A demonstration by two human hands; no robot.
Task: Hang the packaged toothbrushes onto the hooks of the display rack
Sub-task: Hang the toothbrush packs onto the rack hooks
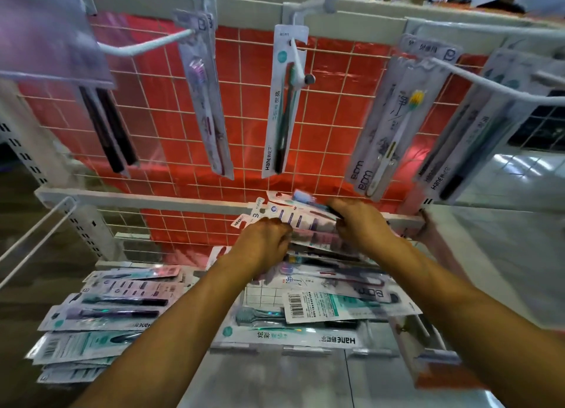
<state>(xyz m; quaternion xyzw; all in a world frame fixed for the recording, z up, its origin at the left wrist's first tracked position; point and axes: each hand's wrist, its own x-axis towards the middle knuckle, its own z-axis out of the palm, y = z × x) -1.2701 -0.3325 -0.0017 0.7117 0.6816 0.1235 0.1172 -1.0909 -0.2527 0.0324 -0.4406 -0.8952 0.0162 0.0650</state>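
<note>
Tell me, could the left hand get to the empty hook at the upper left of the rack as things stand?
Probably yes, once freed. The empty hook juts out with nothing hanging on it and open space below. But the left hand grips the fanned packs together with the right hand, so it must let go first.

Both hands reach forward over a shelf (pixel 276 351) strewn with packaged toothbrushes. The left hand (pixel 265 245) and the right hand (pixel 360 224) together hold a fanned bundle of packs (pixel 293 216), fingers curled around it, just in front of the rack's lower crossbar (pixel 159 200). Above, on the white wire grid (pixel 244 108) backed in red, single packs hang from hooks; one white pack (pixel 282 102) hangs at the centre. A loose pile (pixel 101 319) lies at the shelf's left edge.
</note>
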